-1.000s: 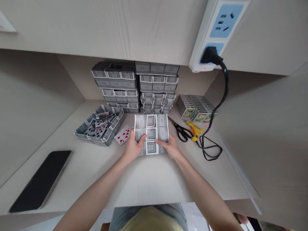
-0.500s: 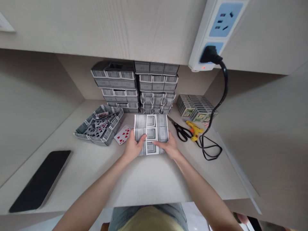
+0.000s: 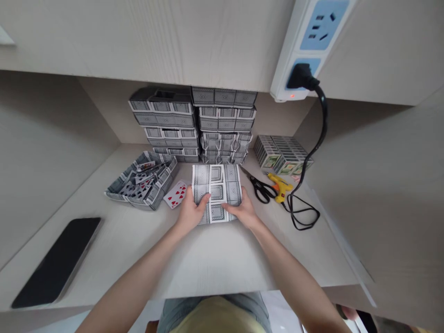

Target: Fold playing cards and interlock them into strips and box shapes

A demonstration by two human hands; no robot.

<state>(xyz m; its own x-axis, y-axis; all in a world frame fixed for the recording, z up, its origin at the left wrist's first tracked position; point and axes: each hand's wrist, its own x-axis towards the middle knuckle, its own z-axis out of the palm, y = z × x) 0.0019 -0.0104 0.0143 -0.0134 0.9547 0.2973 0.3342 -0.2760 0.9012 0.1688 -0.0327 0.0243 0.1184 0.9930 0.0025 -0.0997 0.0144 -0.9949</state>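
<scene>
Between my hands is a panel of joined playing cards (image 3: 217,185), patterned grey backs facing up, held over the desk. My left hand (image 3: 191,209) grips its left edge, thumb lying on the card backs. On the opposite edge my right hand (image 3: 243,210) has the same kind of hold, with its thumb on top. The fingers of both hands are partly hidden behind the panel. Close to my left hand lies a loose ten of hearts (image 3: 175,194), face up. Black-handled scissors (image 3: 262,188) rest just beyond my right hand.
A card-built tray (image 3: 152,200) with loose cards stands left, a black phone-like slab (image 3: 57,261) nearer me. Stacked card boxes (image 3: 227,119) fill the back. Right are a yellow glue gun (image 3: 280,187), its black cord (image 3: 323,125) rising to a power strip (image 3: 289,55), and packed card decks (image 3: 286,155).
The whole view has shifted very slightly. Both hands keep the same hold on the card panel, and nothing else has visibly moved.
</scene>
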